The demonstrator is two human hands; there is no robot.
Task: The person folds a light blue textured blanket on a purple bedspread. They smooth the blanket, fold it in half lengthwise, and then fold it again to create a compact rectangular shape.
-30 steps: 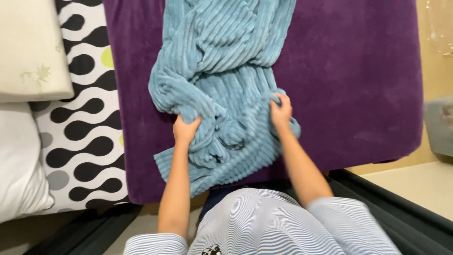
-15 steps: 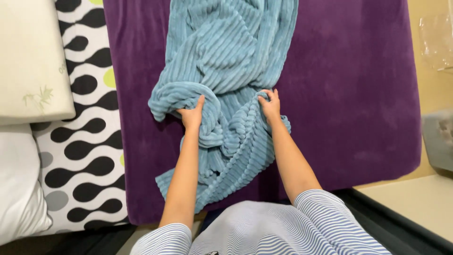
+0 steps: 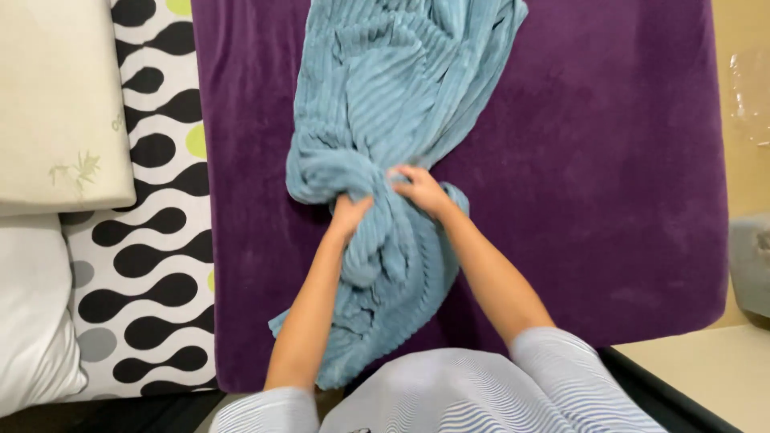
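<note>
Both hands meet at the frame's centre: the left hand point(image 3: 350, 215) and right hand point(image 3: 420, 191) each close their grip on a bunched fold of the blue ribbed blanket point(image 3: 393, 104). It lies rumpled, not yet spread or folded, on the purple bedsheet point(image 3: 601, 160). At left sit a cream pillow point(image 3: 56, 104) and black-and-white patterned cover point(image 3: 152, 256).
</note>
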